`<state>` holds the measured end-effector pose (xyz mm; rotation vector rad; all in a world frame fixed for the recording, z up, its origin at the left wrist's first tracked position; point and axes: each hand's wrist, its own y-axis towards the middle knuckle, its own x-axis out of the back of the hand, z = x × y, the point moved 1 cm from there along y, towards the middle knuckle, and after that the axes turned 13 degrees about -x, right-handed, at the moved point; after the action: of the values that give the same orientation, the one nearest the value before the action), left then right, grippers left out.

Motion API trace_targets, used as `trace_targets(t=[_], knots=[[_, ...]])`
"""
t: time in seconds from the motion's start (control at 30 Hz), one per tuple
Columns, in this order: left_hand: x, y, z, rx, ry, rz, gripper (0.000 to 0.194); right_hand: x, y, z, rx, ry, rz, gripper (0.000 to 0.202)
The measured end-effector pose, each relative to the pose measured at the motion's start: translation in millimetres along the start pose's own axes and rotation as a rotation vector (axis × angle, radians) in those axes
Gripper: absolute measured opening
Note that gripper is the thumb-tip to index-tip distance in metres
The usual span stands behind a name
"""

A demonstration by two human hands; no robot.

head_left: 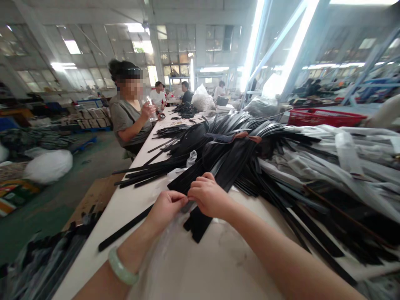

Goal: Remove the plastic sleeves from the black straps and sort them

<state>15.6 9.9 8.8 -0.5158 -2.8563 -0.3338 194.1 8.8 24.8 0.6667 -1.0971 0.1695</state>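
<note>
The left hand (165,207) and right hand (210,196) are pinching clear plastic (187,207) between fingertips. Black strips (233,168) are lying far and right on the pale table (193,266).

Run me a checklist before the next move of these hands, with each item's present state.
1. Left hand and right hand close together: ok.
2. What they pinch: cannot tell, the hands hide it.
3. Brown band lying across the black strips: ok.
4. Loose strips away from the left hand: not ok, a single strip lies beside it.
5. Co-worker apart from both hands: ok.
</note>
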Motion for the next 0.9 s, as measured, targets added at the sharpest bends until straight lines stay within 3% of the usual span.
trace_targets(t=[0.07,0.2,0.27,0.43,0.6,0.67,0.8,0.9], knots=[[0.5,-0.7,1.7,0.099,-0.122,0.013,0.040,-0.1,1.7,-2.3,-0.022,0.003,0.000,0.015],[1.1,0.7,5.4,0.283,-0.237,-0.018,0.053,9.0,4.7,-18.7,-0.223,-0.111,-0.049,0.023],[-1.4,0.5,6.3,0.320,-0.238,0.008,0.055,10.9,4.3,-18.3,-0.252,-0.148,-0.029,0.027],[-8.2,-4.0,8.2,0.385,-0.368,0.021,0.049,3.1,2.1,-2.5,-0.113,-0.087,0.011,0.029],[-11.3,-4.7,8.6,0.385,-0.307,-0.002,0.049,7.5,5.3,-27.4,-0.331,-0.243,-0.074,0.038],[-14.3,-5.7,8.3,0.402,-0.348,-0.009,0.047,6.8,6.7,-26.9,-0.274,-0.230,-0.068,0.040],[-19.1,-8.6,3.8,0.399,-0.446,-0.053,0.037,-1.8,5.7,-3.6,-0.100,-0.124,-0.026,0.043],[-19.4,-9.1,-2.9,0.389,-0.459,-0.093,0.029,-3.4,4.0,-2.7,-0.113,-0.092,-0.021,0.040]])
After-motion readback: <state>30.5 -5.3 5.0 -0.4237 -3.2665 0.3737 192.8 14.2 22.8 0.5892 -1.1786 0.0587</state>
